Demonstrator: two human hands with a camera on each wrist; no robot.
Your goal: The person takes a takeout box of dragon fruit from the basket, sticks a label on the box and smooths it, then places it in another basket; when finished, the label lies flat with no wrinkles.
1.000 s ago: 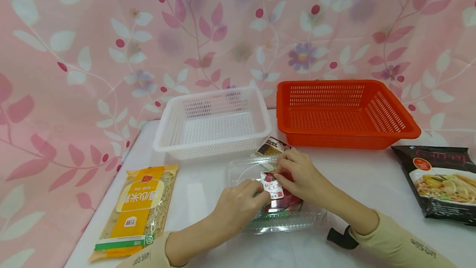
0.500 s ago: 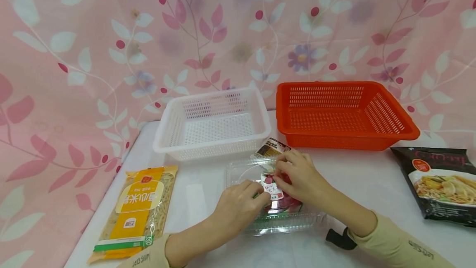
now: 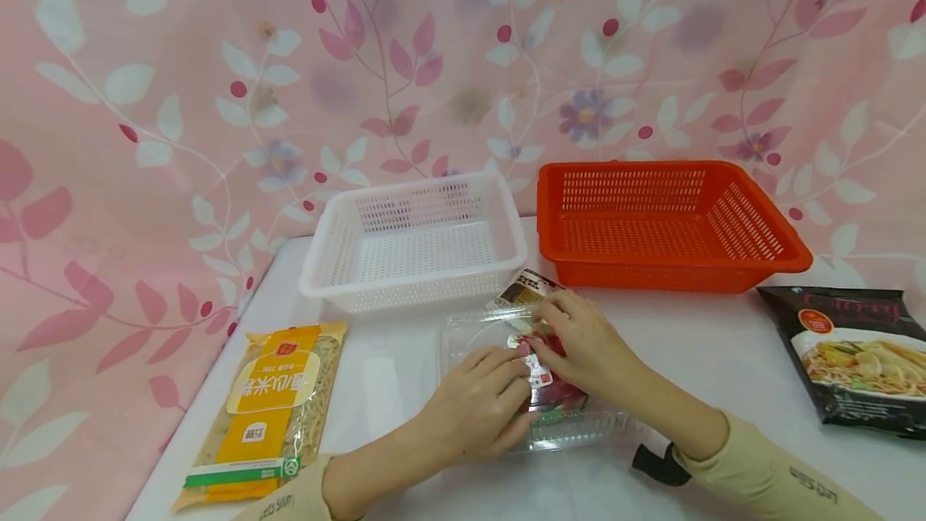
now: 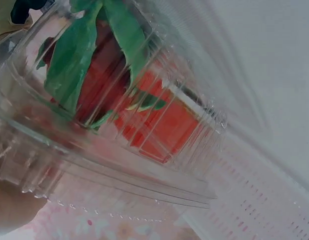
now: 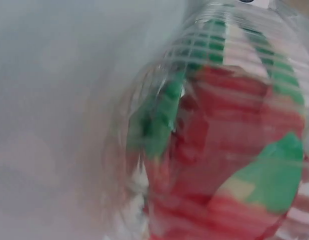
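I see the left hand [image 3: 481, 404] lying over the clear container [image 3: 463, 338], fingers loosely extended, thumb apart. The right hand [image 3: 582, 344] bends its fingers by the label [image 3: 540, 376]; I can't tell whether they pinch. The container sits near the white basket [image 3: 427, 289].

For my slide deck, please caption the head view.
A person's left grip and right grip on a clear plastic container, white basket and red basket behind it.

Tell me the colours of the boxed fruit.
The fruit is red and green, clearest in the right wrist view.
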